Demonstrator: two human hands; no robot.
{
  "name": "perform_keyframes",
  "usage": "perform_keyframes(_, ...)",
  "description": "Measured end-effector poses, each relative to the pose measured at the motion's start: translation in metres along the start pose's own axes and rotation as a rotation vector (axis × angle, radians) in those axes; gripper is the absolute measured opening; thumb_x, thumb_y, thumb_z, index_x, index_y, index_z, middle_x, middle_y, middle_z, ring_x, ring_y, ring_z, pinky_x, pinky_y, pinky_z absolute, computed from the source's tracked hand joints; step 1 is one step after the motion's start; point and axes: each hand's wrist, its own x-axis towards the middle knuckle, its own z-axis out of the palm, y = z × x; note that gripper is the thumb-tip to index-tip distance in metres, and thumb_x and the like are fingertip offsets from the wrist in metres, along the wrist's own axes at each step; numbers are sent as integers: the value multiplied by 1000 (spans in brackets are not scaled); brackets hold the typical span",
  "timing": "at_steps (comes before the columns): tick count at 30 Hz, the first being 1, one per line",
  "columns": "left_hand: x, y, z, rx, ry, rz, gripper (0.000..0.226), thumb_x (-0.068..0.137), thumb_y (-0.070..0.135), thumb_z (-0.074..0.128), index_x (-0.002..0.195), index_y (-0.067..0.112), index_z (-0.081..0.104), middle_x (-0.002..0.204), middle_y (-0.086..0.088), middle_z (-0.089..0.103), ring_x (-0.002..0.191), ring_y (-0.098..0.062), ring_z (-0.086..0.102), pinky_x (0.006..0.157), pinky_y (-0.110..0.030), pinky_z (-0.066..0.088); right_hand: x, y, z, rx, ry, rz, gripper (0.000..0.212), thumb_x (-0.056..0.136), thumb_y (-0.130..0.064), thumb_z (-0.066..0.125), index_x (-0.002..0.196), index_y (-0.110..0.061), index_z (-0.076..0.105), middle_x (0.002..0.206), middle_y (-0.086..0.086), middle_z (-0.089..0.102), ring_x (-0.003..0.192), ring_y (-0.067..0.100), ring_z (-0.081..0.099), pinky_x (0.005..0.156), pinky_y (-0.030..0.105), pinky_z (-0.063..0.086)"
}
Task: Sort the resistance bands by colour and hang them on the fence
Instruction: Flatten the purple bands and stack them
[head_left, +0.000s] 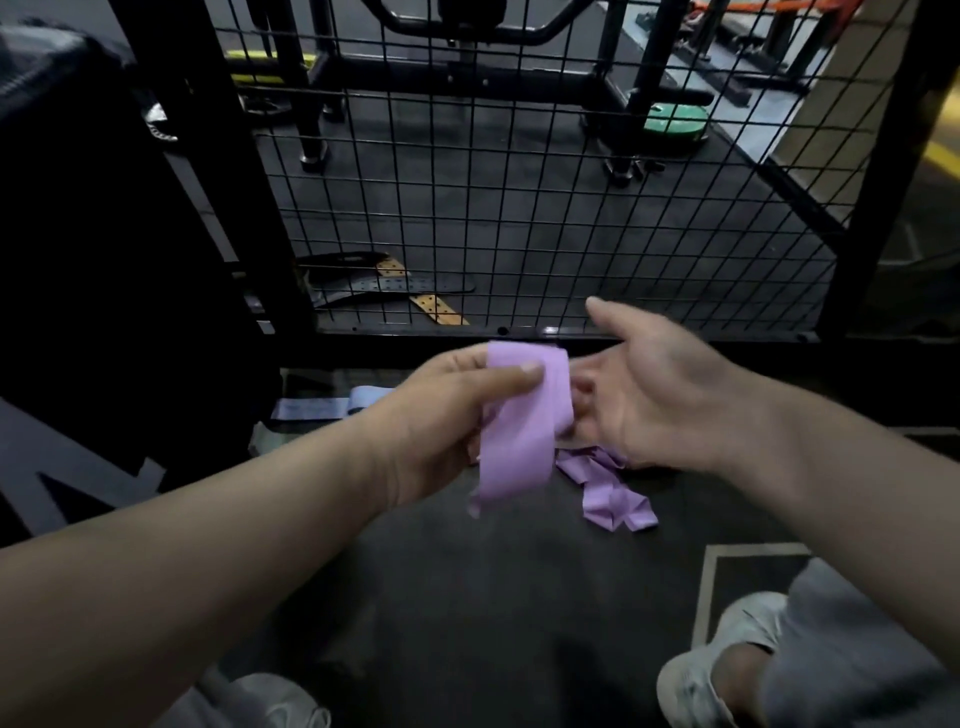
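Shoes and knees sit at the bottom edge, so the person is crouched on the dark floor right in front of the wire fence. Left hand pinches a lilac resistance band near its top fold, thumb on the front and fingers curled behind, and the rest hangs limp below. Right hand is just beside it, fingers loose and apart, holding nothing as far as I can see. More of the same colour lies in a crumpled lilac pile on the floor under that hand, and a pale blue band lies flat off to the left. My guess is these weigh next to nothing and are thin, floppy, stretchy and a bit slick, so hook through the loop rather than grab one edge. No brand or readable writing anywhere.
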Motion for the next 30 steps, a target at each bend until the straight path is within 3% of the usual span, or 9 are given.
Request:
perform_keyframes(4, 6, 8, -3, -85, 170, 46, 24, 100, 8, 45, 103, -3, 67, 90, -12, 75, 77, -20, 71, 74, -34, 59, -1, 27, 4, -184, -138, 66, 64, 92, -69, 40, 105, -13, 67, 105, 14, 65, 97, 30, 56, 85, 40, 49)
perform_keyframes(6, 9, 11, -7, -119, 238, 61, 30, 98, 1, 40, 107, -8, 67, 94, -8, 76, 80, -16, 71, 73, -27, 58, -5, 34, 4, -317, -152, 1, 42, 90, -54, 59, 98, -15, 73, 99, 10, 71, 88, 24, 65, 69, 30, 54)
perform_keyframes(7, 11, 12, -10, -139, 276, 72, 32, 96, -1, 40, 112, -8, 67, 101, -9, 76, 88, -17, 71, 77, -27, 57, -5, 38, 2, -351, -142, -24, 29, 82, -40, 70, 94, -14, 75, 95, 9, 74, 88, 23, 69, 73, 33, 58)
perform_keyframes(10, 15, 14, -21, -206, 376, 77, 28, 96, 3, 45, 110, -2, 70, 107, -12, 75, 98, -21, 68, 82, -30, 56, -7, 44, -6, -356, -40, -38, 57, 63, -22, 88, 112, -1, 66, 108, 23, 71, 100, 32, 68, 101, 57, 48)
perform_keyframes(12, 15, 19, -25, -260, 405, 83, 27, 96, 5, 49, 111, -1, 70, 108, -13, 74, 91, -20, 68, 76, -30, 58, -8, 43, -8, -327, -26, -41, 56, 69, -13, 83, 119, 1, 62, 113, 26, 68, 97, 31, 66, 100, 52, 50)
perform_keyframes(18, 13, 30, -42, -403, 509, 121, 31, 98, 25, 57, 113, 2, 71, 106, -13, 74, 85, -22, 69, 90, -42, 58, -8, 39, -11, -292, 132, -129, 48, 69, -9, 76, 115, -3, 62, 84, 13, 72, 65, 14, 69, 57, 20, 54)
perform_keyframes(23, 4, 34, -56, -522, 597, 147, 21, 94, 22, 65, 105, 4, 66, 106, -11, 73, 87, -21, 70, 84, -34, 59, -16, 39, -7, -301, 250, -224, 13, 87, -6, 70, 96, -9, 62, 109, 25, 71, 101, 37, 70, 54, 21, 54)
perform_keyframes(27, -5, 33, -77, -473, 671, 134, 10, 92, 18, 65, 96, 9, 64, 86, -6, 67, 65, -15, 67, 59, -26, 60, -22, 50, 0, -254, 340, -284, 10, 94, -8, 65, 102, -3, 62, 117, 31, 65, 106, 43, 67, 46, 17, 49)
perform_keyframes(30, -12, 24, -95, -379, 719, 78, 5, 88, 12, 68, 87, 10, 63, 76, -4, 65, 47, -11, 62, 41, -17, 46, -31, 59, -1, -249, 382, -340, 17, 96, -8, 61, 107, 4, 63, 95, 20, 69, 78, 21, 74, 52, 20, 53)
